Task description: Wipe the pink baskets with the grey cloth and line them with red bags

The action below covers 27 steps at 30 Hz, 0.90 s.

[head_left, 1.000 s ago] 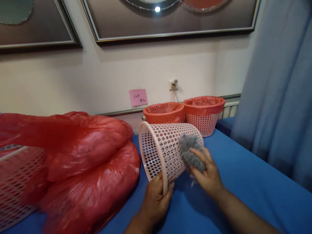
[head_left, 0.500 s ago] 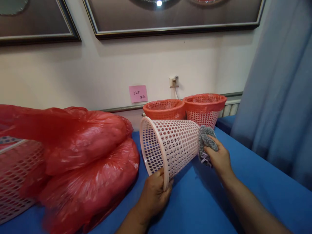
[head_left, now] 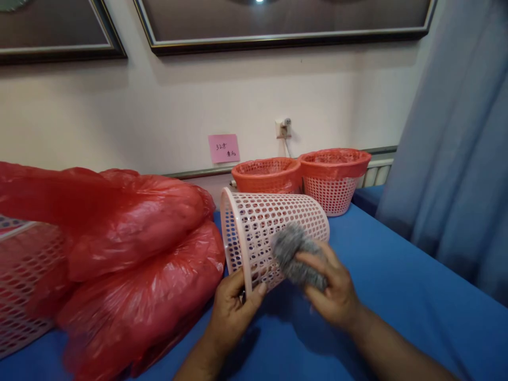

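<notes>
A pale pink perforated plastic wastebasket is tipped on its side, its mouth facing left. My left hand grips the lower part of its rim, thumb outside and fingers reaching inside. In my right hand is a bunched grey fluffy cloth, held against the basket's near side wall. Motion blurs the cloth a little. The basket's base points right, and its inside shows only partly through the mouth and holes.
Two wastebaskets lined with red bags, a left one and a right one, stand behind. Puffed red plastic bags and another basket fill the left. A blue-covered table lies underneath; a blue curtain hangs right.
My right hand has brought the cloth left from the basket's base to the middle of its side wall. The basket has shifted and turned slightly; my left thumb has moved along the rim.
</notes>
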{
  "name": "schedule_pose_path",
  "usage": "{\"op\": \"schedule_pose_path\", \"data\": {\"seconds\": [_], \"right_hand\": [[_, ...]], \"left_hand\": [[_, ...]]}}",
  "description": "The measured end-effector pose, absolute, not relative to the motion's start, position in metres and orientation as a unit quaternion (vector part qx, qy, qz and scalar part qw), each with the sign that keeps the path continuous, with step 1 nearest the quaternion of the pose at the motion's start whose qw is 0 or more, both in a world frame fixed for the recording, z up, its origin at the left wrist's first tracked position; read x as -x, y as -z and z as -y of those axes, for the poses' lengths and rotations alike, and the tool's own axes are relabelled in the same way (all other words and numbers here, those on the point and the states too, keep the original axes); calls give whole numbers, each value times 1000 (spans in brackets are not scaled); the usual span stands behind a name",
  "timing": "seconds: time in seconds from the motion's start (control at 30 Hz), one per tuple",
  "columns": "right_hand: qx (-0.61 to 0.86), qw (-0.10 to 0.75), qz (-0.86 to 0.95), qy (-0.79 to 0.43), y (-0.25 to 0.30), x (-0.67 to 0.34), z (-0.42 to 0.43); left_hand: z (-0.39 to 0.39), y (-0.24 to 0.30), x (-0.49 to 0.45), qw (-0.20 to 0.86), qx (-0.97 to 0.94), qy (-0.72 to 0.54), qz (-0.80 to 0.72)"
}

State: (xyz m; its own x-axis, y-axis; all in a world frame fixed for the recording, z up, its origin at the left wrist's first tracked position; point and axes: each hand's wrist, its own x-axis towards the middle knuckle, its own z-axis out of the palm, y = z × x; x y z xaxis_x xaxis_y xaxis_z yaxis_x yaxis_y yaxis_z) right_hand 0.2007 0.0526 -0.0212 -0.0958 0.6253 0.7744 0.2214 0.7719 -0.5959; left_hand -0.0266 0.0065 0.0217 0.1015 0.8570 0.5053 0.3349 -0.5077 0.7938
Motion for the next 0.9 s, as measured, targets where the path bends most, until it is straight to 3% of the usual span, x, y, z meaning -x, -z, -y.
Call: {"op": "schedule_pose_path", "data": {"seconds": [0.13,0.27,0.4,0.57,0.67,0.8,0.9], "right_hand": [[504,672,488,-235,28,-227,-98],[526,678,365,-361,30,-240,-120],[478,676,493,-267,27,-223,-95],[225,583,763,-166,18,-200,-34],[150,563,798,-154,17,-195,-21],[323,643,677,-152,22,-201,-52],[483,676,506,-230,26,-215,-88]], "left_hand": [[-7,-17,27,196,-714,-504,-445],[-6,-19,20,163,-752,-474,-428],[-5,-17,14,123,-775,-447,-430],[-3,-12,7,149,-803,-428,-387],[-3,-12,4,172,-811,-425,-362],[-5,-13,2,156,-805,-415,-395],[-5,-11,2,148,-805,-400,-412]]}}
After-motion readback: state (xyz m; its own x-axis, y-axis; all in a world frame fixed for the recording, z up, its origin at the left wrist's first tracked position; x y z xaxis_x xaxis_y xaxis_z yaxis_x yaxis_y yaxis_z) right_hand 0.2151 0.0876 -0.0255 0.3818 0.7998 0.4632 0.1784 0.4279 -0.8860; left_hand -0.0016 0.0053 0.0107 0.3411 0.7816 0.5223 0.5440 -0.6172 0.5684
